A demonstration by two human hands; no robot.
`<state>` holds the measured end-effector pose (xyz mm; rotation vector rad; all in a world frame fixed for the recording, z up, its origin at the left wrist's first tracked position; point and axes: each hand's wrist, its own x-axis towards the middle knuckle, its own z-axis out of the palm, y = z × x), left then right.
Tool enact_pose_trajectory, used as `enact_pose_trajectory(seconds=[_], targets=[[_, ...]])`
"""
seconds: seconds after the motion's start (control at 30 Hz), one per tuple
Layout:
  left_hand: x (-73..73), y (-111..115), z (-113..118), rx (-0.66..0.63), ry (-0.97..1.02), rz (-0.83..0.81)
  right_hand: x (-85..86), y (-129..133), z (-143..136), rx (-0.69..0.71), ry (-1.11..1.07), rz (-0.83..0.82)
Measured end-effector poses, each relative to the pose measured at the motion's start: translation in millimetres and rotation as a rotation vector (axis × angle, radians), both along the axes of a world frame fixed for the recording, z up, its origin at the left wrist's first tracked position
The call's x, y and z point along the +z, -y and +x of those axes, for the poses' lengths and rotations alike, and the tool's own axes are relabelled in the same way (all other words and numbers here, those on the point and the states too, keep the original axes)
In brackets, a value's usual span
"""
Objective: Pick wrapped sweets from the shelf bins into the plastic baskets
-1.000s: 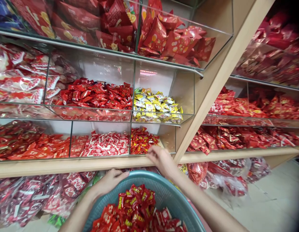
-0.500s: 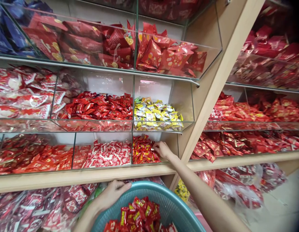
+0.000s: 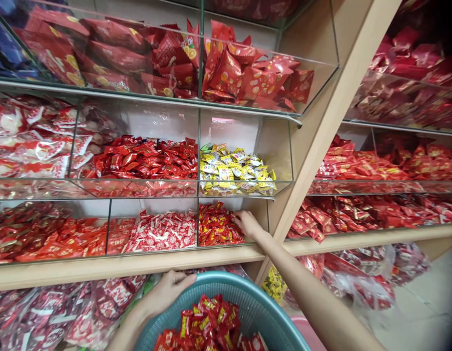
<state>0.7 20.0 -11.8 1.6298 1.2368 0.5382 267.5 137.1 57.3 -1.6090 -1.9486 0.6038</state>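
Observation:
My left hand [image 3: 170, 291] grips the rim of a teal plastic basket [image 3: 280, 312], thumb along the edge. Inside the basket lies a heap of red-wrapped candies [image 3: 207, 319] with yellow lettering. My right hand [image 3: 248, 224] reaches into the rightmost bottom compartment, its fingers stretched out over matching red and yellow candies [image 3: 215, 226] and touching the right side of the pile. Those fingers look apart, though the tips are partly hidden. Left of that pile, behind a clear divider, are red and white candies [image 3: 163, 231].
Above, yellow and white candies [image 3: 235, 170] fill a clear-fronted bin. A wooden upright [image 3: 321, 126] stands just right of my right arm. The shelf's wooden edge [image 3: 130, 263] runs behind the basket. Bagged candies [image 3: 46, 312] lie below it, and a pink container [image 3: 308, 331] shows beside the basket.
My right hand's fingers have shifted slightly and look more extended over the candies. The view has moved a little; my left hand stays on the basket rim.

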Motion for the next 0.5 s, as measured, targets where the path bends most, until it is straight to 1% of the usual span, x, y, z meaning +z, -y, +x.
enact_pose_trajectory(seconds=[0.1, 0.2, 0.3, 0.43, 0.47, 0.5], targets=[[1.5, 0, 0, 0.006, 0.005, -0.018, 5.9, 15, 2, -0.008, -0.215, -0.058], [3.9, 1, 1, -0.001, 0.003, -0.009, 9.9, 37, 2, 0.046, -0.433, -0.156], [6.1, 2, 2, -0.010, -0.021, 0.062, 13.9, 58, 3, 0.106, -0.621, -0.246], [8.9, 3, 2, -0.005, -0.016, 0.160, 19.6, 79, 5, 0.173, -1.017, -0.454], [11.0, 4, 2, 0.007, -0.018, 0.177, 20.6, 85, 4, 0.179, -1.066, -0.482], [14.2, 5, 4, 0.022, -0.024, 0.196, 21.2, 90, 2, 0.188, -1.070, -0.496]])
